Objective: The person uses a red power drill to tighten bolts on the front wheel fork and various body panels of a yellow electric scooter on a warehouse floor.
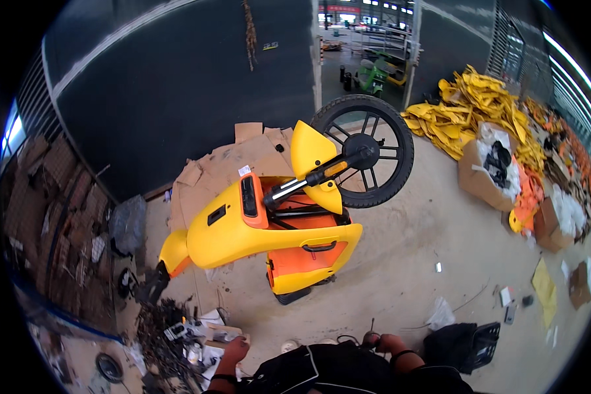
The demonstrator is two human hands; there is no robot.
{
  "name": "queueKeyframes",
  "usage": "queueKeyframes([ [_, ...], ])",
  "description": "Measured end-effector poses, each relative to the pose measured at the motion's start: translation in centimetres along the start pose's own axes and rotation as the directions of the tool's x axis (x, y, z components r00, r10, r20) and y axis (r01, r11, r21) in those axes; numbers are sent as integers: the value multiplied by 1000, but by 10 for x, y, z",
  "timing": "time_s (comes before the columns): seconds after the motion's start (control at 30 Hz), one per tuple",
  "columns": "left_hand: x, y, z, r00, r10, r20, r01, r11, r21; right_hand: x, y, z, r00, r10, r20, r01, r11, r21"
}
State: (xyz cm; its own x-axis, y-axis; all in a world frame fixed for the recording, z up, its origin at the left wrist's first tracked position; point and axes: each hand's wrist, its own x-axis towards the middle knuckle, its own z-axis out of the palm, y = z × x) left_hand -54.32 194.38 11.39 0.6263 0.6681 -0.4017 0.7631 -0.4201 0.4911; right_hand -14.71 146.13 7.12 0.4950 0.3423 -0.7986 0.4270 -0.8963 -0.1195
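In curled right hand [386, 342], thin rod [373, 324]

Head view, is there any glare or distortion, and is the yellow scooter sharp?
Head view: fisheye distortion bends the dark wall's edges and the corners are black; a light strip at upper right is washed white; the yellow scooter looks fairly sharp.

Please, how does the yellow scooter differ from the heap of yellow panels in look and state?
The scooter is one joined body with a black wheel, while the heap is many loose pieces piled together.
The scooter shows smooth, rounded yellow and orange surfaces; the heap looks jagged and mostly yellow.
The scooter lies near the picture's middle; the heap is at the upper right.
Both share a bright yellow colour.
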Motion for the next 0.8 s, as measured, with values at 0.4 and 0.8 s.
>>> queueKeyframes([
  [0.4,76,-171,5,832,355,426,-487,835,256,-70,-27,74,916,399,-33,-362,861,358],
  [0.8,147,-209,24,769,366,525,-520,835,180,-252,-94,185,619,666,416,-690,208,693],
])
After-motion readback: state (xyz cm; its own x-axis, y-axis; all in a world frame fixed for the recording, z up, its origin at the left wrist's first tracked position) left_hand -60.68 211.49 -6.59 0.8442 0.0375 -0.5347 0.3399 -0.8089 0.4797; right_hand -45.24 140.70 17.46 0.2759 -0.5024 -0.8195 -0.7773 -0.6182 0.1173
